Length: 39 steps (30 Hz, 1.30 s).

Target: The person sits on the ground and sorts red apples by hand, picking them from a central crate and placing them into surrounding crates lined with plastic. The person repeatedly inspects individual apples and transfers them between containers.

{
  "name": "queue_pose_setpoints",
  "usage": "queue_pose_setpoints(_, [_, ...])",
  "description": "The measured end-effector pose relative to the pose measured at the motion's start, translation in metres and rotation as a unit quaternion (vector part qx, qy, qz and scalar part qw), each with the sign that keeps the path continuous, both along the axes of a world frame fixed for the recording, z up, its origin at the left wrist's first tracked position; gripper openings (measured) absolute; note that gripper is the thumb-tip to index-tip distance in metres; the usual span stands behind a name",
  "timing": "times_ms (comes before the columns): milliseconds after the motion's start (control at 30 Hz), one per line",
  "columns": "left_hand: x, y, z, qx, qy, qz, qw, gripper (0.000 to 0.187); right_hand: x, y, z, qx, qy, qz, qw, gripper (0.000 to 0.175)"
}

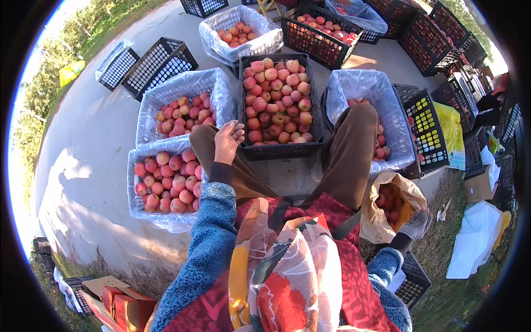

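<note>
My bare left hand (230, 140) is over my left knee, beside the left rim of a black plastic crate (282, 152) full of red apples (271, 108). Its fingers are loosely curled, with nothing visible in them. At the right, my gloved right hand (416, 224) grips the rim of a tan sack (375, 226). Apples (388, 201) lie inside that sack, next to a yellow-orange lining. To my left are two plastic-lined crates of apples, a nearer one (132, 182) and a farther one (145, 114). Beyond my right knee is another lined crate (392, 120), partly hidden by my leg.
Farther off are a lined apple crate (211, 35), a black apple crate (315, 45) and stacked crates (427, 41). Tilted black crates (159, 66) rest on the pavement (91, 153). Behind me at left is an open cardboard box (124, 305); white sheeting (475, 240) lies on grass.
</note>
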<state>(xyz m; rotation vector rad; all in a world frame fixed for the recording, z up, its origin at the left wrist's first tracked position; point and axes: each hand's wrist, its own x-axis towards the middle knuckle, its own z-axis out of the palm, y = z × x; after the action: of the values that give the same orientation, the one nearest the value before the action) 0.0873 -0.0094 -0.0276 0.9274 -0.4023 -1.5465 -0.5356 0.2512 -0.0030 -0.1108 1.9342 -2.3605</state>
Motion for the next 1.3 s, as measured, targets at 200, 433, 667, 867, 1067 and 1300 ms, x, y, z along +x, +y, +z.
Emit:
queue_pose_setpoints(200, [-0.010,-0.019,0.007,0.049,-0.095,0.051,0.993,0.012,0.078,-0.159,0.094,-0.158,0.064,0.351,0.921,0.035])
queue_pose_setpoints(433, [-0.013,-0.085,-0.057,-0.034,-0.483,-0.026,0.874,0.026,0.270,-0.281,0.085,-0.189,-0.183,0.548,0.794,0.032])
queue_pose_setpoints(667, [-0.052,-0.161,-0.122,-0.082,-0.815,-0.125,0.560,0.074,0.337,-0.281,-0.032,0.041,-0.298,0.582,0.755,0.029])
queue_pose_setpoints(867, [-0.062,-0.184,-0.141,-0.046,-0.874,-0.148,0.461,0.076,0.331,-0.289,-0.063,0.107,-0.411,0.485,0.764,0.031])
queue_pose_setpoints(1067, [-0.063,-0.169,-0.116,-0.088,-0.736,0.019,0.671,0.073,0.344,-0.290,-0.069,0.110,-0.387,0.515,0.757,0.030])
queue_pose_setpoints(1300, [-0.090,-0.085,0.027,-0.162,-0.364,0.012,0.917,0.078,0.360,-0.295,-0.048,0.052,-0.299,0.621,0.722,0.038])
